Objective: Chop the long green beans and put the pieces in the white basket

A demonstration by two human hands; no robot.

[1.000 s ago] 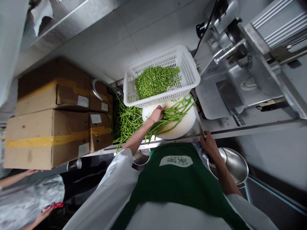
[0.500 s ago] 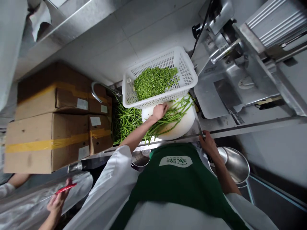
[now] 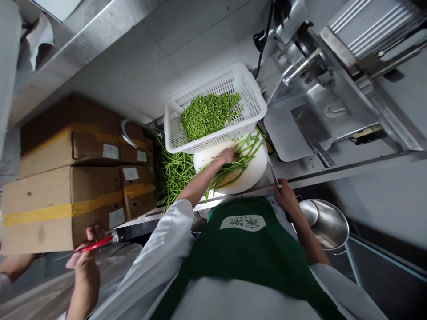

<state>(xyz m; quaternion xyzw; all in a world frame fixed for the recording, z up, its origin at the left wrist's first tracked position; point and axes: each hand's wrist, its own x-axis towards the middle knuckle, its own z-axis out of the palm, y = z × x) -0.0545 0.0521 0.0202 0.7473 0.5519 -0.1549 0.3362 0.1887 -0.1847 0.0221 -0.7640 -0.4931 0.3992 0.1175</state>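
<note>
Green beans (image 3: 246,160) are held on the white board (image 3: 257,174) by the curled left hand (image 3: 227,155); its fingertips are hidden. Knife (image 3: 275,176) is gripped in the right hand (image 3: 285,195), board's 4 o'clock; handle mostly covered. Board's 12 o'clock edge is overlapped by the basket (image 3: 258,107). Red-handled tool (image 3: 99,243) at 8 o'clock can't be identified.

The green apron (image 3: 233,258) bears a pale patch (image 3: 224,223) with large green characters (image 3: 251,222), apparently 家樂, and a second line too small to read. White labels (image 3: 110,151) on the cardboard boxes (image 3: 36,195) are illegible.
</note>
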